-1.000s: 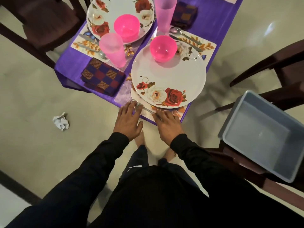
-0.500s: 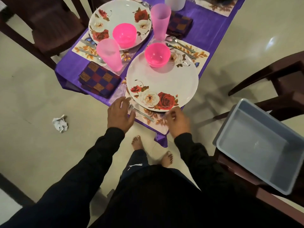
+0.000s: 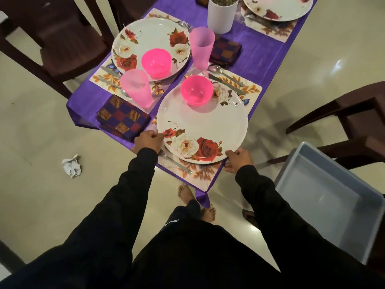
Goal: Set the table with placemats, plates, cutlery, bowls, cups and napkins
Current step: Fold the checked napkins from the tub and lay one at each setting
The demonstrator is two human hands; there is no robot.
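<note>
The near plate [image 3: 205, 122], white with a rose print, is seen lying on a leaf-patterned placemat [image 3: 205, 174] at the near end of the table [image 3: 260, 57], which is covered by a purple cloth. Its left rim is gripped by the left hand [image 3: 148, 141] with fingers curled; the fingertips are hidden beneath the rim. Its lower right rim is gripped by the right hand [image 3: 237, 160], thumb on top, the remaining fingers largely concealed underneath. A pink bowl [image 3: 196, 90] is carried on the far part of the plate. A piece of cutlery [image 3: 176, 162] is noted on the placemat just below the plate; its upper end is covered by the left sleeve, so its type cannot be determined. A spoon [image 3: 218, 70] and a knife [image 3: 227, 84] are laid beyond the plate to the right. A checked napkin [image 3: 123, 118] and a pink cup [image 3: 137, 88] are placed to the left. A second plate [image 3: 151, 41] bearing another pink bowl [image 3: 156, 63], a second pink cup [image 3: 201, 47] and a second napkin [image 3: 226, 52] are recorded further back. A third plate [image 3: 277, 7] and a white container [image 3: 221, 15] are cut off by the upper edge. A grey tub [image 3: 325, 192] is partly cropped at right, and crumpled paper [image 3: 71, 165] lies on the floor.
</note>
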